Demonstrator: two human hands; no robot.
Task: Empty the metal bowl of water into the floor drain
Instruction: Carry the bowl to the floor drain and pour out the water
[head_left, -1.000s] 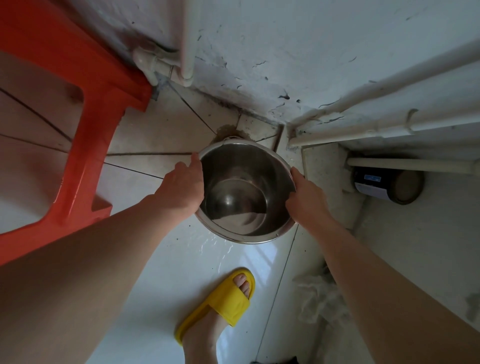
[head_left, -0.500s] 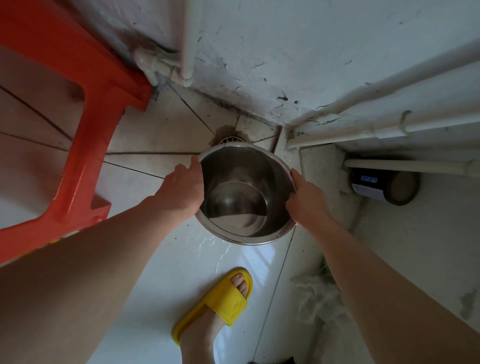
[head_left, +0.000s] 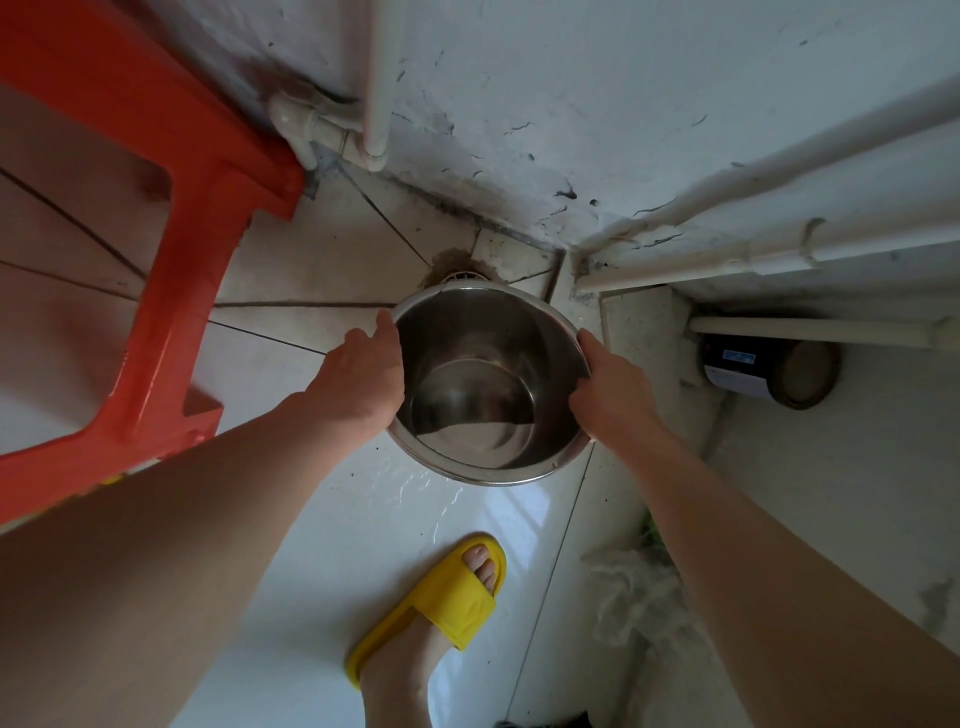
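I hold a shiny metal bowl (head_left: 488, 384) above the tiled floor, its mouth facing me and tipped away toward the corner. My left hand (head_left: 361, 376) grips its left rim and my right hand (head_left: 610, 387) grips its right rim. A little water lies pooled against the lower inner wall. Just beyond the bowl's far rim, a strip of the white grated floor drain (head_left: 460, 275) shows, ringed by a brown stain; the bowl hides the rest of it.
An orange plastic stool (head_left: 156, 249) stands at the left. White pipes (head_left: 779, 254) run along the cracked corner walls. A dark tin can (head_left: 769, 371) lies at the right. A foot in a yellow slipper (head_left: 441, 603) stands on wet tiles, beside crumpled white mesh (head_left: 639, 592).
The bowl has drawn slightly back toward me, uncovering the top of the drain grate. Both hands keep the same grip on the rim.
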